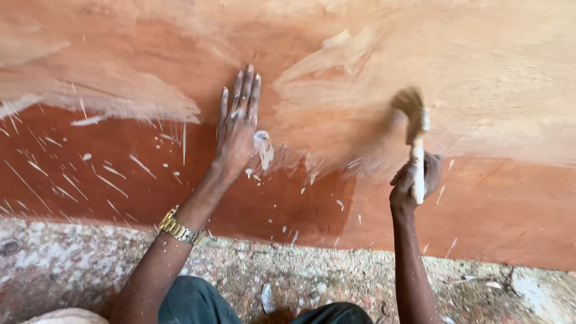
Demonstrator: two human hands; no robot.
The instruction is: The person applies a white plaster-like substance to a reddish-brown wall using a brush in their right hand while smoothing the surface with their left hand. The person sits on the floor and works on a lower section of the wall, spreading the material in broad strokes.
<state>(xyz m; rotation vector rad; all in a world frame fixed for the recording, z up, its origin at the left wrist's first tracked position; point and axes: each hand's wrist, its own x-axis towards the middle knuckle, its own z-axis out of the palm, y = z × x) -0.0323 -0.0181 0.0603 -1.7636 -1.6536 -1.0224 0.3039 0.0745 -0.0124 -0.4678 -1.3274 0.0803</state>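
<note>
The person is brushing a pale wash onto a reddish-brown wall (108,180), and the step in hand looks like spreading the coat across the middle band of the frame. The right hand (414,177), right of centre, is gripping the pale handle of a brush (415,141), its fingers clenched round the grip; the bristles are pointing up and pressing against the wall, blurred, which suggests they are sweeping. The left hand (238,129), at centre, is lying flat against the wall with its fingers released and spread, holding nothing, apparently bracing the body. A gold wristwatch (178,228) is sitting on that wrist, lower left of centre.

The upper half of the frame is showing pale, streaky coverage, while the lower band is staying bare red-brown, flecked with white splashes, most thickly at the left. A thicker white blob is clinging to the wall just right of the left hand. Along the bottom, a rough, speckled floor (336,276) is meeting the wall, and dark trousers (192,303) are showing at the bottom edge.

Judging by the coverage, the work is roughly half done here. The next move is calling for a downward stroke into the bare band below the brush, with the edge feathered.
</note>
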